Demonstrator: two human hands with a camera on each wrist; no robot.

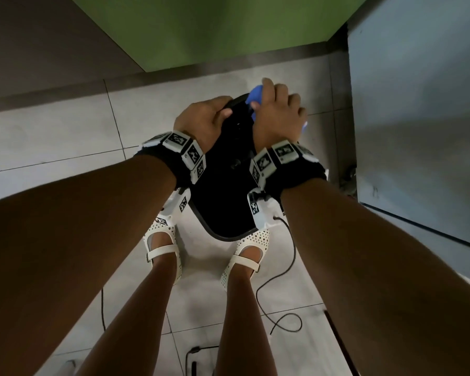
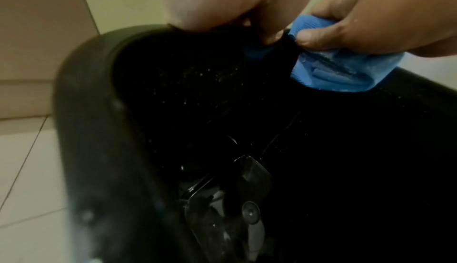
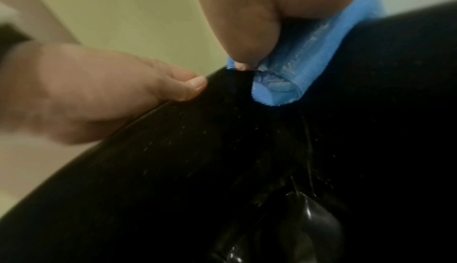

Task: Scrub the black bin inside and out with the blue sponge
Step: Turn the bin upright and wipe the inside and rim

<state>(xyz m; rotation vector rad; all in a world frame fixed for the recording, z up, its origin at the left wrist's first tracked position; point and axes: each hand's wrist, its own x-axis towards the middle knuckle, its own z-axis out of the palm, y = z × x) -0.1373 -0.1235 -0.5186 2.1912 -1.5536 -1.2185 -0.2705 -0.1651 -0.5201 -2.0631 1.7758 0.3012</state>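
The black bin (image 1: 223,202) stands on the tiled floor between my feet, its inside wet and speckled with droplets (image 2: 197,83). My left hand (image 1: 205,119) grips the far left of the bin's rim, thumb inside. My right hand (image 1: 278,109) holds the blue sponge (image 1: 255,96), folded over the far right rim (image 3: 395,52). In the left wrist view the sponge (image 2: 341,71) wraps the rim with soapy foam on it. In the right wrist view my thumb presses the sponge (image 3: 291,79) against the inner wall.
A green wall panel (image 1: 215,28) rises beyond the bin and a grey door or cabinet (image 1: 418,104) stands to the right. My white sandals (image 1: 163,248) flank the bin. A black cable (image 1: 285,280) trails on the floor tiles by my right foot.
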